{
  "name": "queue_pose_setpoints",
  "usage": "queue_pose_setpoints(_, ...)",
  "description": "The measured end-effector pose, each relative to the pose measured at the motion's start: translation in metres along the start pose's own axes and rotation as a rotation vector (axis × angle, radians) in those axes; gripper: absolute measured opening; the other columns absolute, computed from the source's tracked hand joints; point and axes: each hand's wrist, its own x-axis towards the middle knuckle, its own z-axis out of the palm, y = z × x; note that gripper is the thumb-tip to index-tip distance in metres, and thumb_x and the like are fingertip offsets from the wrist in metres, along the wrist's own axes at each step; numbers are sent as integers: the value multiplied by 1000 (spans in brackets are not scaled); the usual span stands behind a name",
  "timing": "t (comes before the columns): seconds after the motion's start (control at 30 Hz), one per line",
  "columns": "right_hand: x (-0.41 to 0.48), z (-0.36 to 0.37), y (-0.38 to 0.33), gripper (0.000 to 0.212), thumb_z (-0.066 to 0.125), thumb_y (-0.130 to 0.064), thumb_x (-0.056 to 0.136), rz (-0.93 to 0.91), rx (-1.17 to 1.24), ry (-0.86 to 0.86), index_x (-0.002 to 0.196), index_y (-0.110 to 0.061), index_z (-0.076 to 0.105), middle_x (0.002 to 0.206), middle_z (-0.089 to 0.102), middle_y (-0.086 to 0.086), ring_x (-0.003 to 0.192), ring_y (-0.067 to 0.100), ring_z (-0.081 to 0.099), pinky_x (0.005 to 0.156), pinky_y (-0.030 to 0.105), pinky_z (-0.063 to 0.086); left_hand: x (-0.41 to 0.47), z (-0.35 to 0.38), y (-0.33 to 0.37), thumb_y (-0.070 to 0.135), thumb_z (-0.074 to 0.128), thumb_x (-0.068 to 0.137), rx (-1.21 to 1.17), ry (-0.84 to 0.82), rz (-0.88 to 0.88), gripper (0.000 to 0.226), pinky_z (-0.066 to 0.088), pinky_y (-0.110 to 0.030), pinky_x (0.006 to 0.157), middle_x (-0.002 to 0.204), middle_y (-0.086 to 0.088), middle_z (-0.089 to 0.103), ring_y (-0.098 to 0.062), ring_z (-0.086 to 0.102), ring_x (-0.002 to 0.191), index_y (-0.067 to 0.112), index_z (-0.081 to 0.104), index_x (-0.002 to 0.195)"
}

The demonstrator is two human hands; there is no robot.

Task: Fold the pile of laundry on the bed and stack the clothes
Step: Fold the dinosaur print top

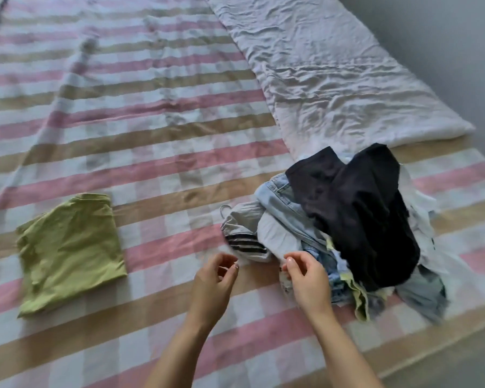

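Head view, the only one: two bare forearms reach out over a bed point(151, 169) checked in pink, tan and white. Left hand point(216, 278) hovers above the bed, fingers loosely curled, holding nothing. Right hand point(305, 278) is just beside it, at the near edge of the pile point(347, 233). Its thumb and forefinger are bent close together over pale cloth, but I cannot tell whether they have pinched it.

The pile lies ahead and to the right of the right hand. A dark garment point(356, 203) is on top, jeans point(280, 194) sit under it, and a grey piece with dark stripes point(247, 242) is just beyond the left hand's fingertips. A green top point(70, 256), folded, lies alone well to the left of the left hand.

Likely trouble: the clothes look tangled, so pulling a low piece could drag the dark garment and jeans along and spill them toward the bed's edge on the right. A thin loop point(224, 210) beyond the left hand, perhaps a hanger, could snag cloth.
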Motion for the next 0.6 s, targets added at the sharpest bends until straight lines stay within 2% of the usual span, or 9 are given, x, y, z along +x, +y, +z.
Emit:
queue_pose_setpoints(0.07, 7, -32, 13, 12, 55, -9, 90, -8, -36, 52, 92, -14, 65, 82, 68, -1, 80, 17, 64, 76, 32, 49, 0, 38, 20, 7, 61, 87, -1, -53, 23, 18, 44, -13, 61, 75, 7, 64, -15, 61, 71, 25, 60, 83)
queue_pose_setpoints(0.2, 15, -78, 36, 15, 57, -7, 87, -83, -59, 160, 93, -17, 66, 85, 67, -6, 82, 10, 62, 75, 24, 48, 3, 105, 48, 7, 60, 87, -44, -131, 41, 10, 48, -21, 68, 77, 3, 66, -14, 62, 72, 17, 63, 88)
queue_pose_setpoints(0.3, 19, -96, 54, 20, 60, -5, 85, -100, -39, 287, 101, -18, 63, 93, 60, -4, 84, 9, 57, 78, 27, 48, 7, 149, 62, 6, 60, 86, -58, -148, 71, 12, 44, -15, 66, 80, 5, 64, -7, 57, 70, 18, 61, 88)
queue_pose_setpoints(0.4, 31, -104, 77, 41, 70, -13, 80, -34, -147, 320, 118, -10, 56, 112, 53, 4, 104, 20, 51, 92, 35, 44, 12, 187, 68, 4, 59, 85, -95, -136, 43, 21, 44, -18, 79, 98, 1, 60, -9, 56, 84, 14, 57, 104)
queue_pose_setpoints(0.47, 41, -102, 85, 55, 74, -21, 76, 31, -227, 254, 125, -8, 52, 121, 49, 9, 113, 25, 45, 95, 32, 37, 16, 202, 68, 4, 57, 86, -122, -127, -33, 25, 47, -28, 87, 106, -1, 59, -10, 56, 93, 12, 54, 110)
queue_pose_setpoints(0.53, 50, -98, 87, 50, 73, -23, 77, 68, -230, 254, 121, -10, 54, 118, 51, 10, 110, 27, 45, 91, 31, 36, 17, 207, 66, 1, 51, 89, -204, -148, -93, 22, 52, -34, 81, 105, -3, 62, -12, 59, 94, 15, 54, 105)
queue_pose_setpoints(0.6, 57, -97, 85, 30, 68, -18, 81, 71, -189, 306, 108, -10, 60, 108, 55, 10, 104, 28, 49, 85, 32, 37, 17, 205, 64, -5, 45, 89, -278, -174, -112, 24, 53, -28, 72, 100, -7, 66, -13, 62, 91, 12, 56, 102)
